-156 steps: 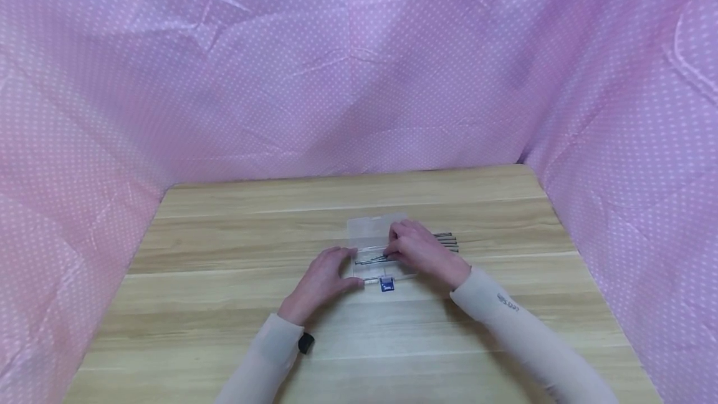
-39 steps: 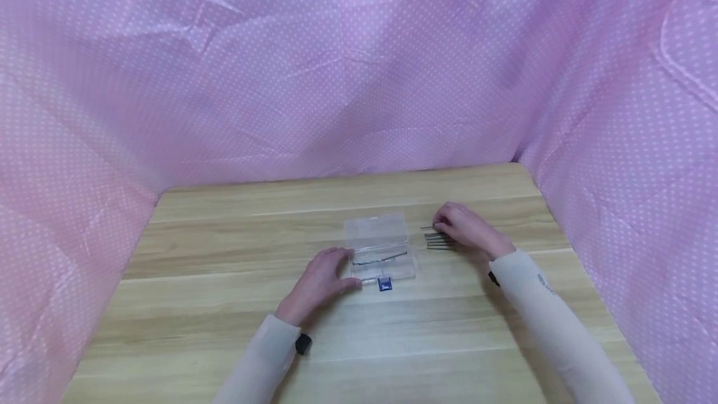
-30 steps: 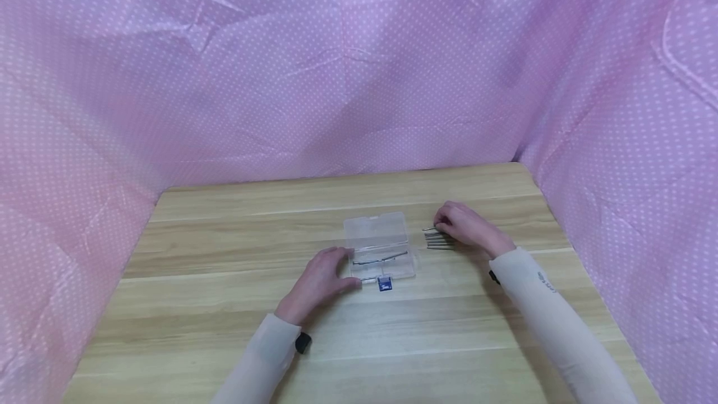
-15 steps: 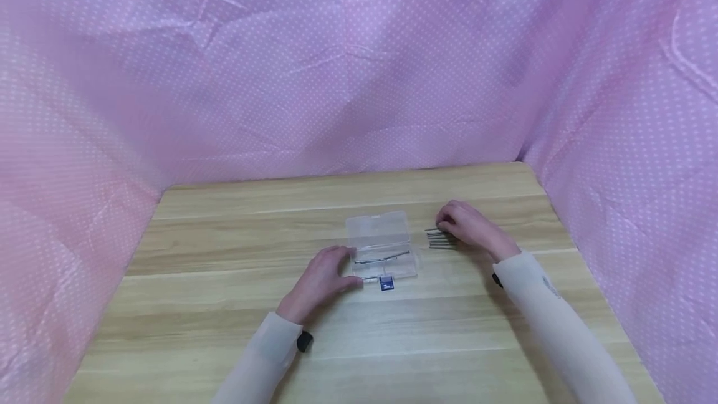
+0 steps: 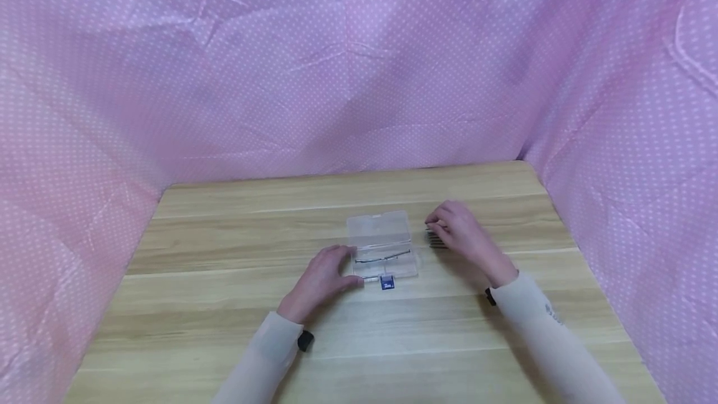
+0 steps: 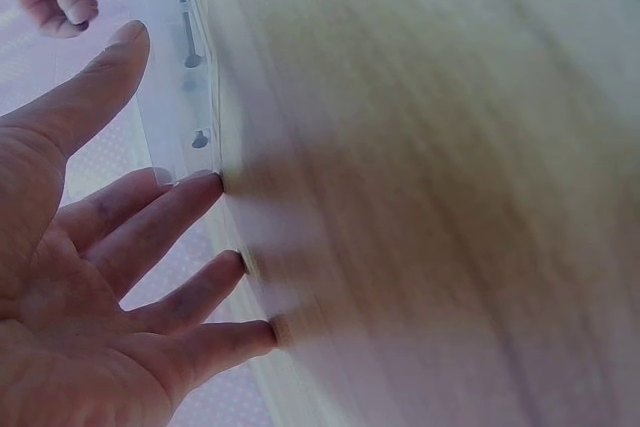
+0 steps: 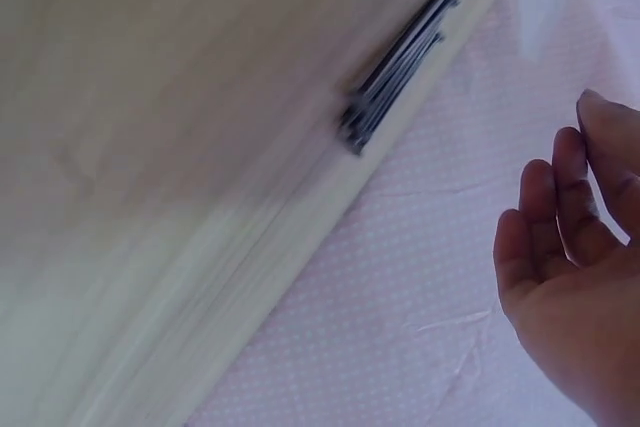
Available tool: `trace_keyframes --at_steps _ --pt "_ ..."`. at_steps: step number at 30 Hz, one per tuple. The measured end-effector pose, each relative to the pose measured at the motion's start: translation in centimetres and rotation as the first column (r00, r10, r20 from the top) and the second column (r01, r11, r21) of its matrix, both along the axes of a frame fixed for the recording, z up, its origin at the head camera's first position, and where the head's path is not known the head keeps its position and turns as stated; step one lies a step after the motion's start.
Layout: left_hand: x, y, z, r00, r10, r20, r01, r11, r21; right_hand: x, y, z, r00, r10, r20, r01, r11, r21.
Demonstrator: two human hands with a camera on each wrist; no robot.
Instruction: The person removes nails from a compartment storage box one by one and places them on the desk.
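Note:
A clear plastic box point(image 5: 401, 268) lies on the table with its lid point(image 5: 378, 230) folded back. Inside it are a few long nails point(image 5: 367, 261), and a blue latch point(image 5: 387, 282) hangs at its front. My left hand point(image 5: 321, 276) spans the box's left end, thumb at the front edge and forefinger at the back; its fingers are straight and spread in the left wrist view. To the right of the box, several nails point(image 7: 400, 72) lie side by side in a bundle. My right hand point(image 5: 457, 232) hovers over them, thumb and fingertips close together, no nail visible between them.
The wooden table point(image 5: 224, 329) reaches back to a pink dotted cloth point(image 5: 280, 80), which hangs behind it and along both sides. A black band point(image 5: 305, 341) shows at the left wrist.
The right hand went from inside the box to the nails on the right, nudged one in beside the others, and now has shifted slightly left over them. The left hand stays at the box.

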State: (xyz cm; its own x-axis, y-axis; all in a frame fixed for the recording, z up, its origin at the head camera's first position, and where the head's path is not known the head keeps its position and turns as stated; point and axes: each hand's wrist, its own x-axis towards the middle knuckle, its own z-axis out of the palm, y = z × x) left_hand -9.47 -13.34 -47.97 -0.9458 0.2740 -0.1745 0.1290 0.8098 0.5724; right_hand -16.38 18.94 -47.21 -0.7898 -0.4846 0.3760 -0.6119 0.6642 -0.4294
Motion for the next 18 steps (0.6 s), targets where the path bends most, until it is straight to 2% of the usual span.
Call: trace_keyframes --at_steps 4,11,18 --pt "0.0 -0.1 0.0 1.0 0.004 0.006 -0.004 1.0 0.002 0.7 -0.8 0.0 0.999 0.018 -0.036 -0.019 0.999 -0.026" --pt "0.1 0.0 0.2 1.0 0.004 0.004 -0.004 1.0 0.005 2.0 -1.9 -0.2 0.998 0.042 -0.038 -0.044 0.998 -0.035" --pt "0.1 -0.2 0.2 1.0 -0.006 -0.003 0.006 1.0 0.006 2.6 -3.0 -0.7 0.994 0.085 -0.071 -0.087 0.996 -0.021"
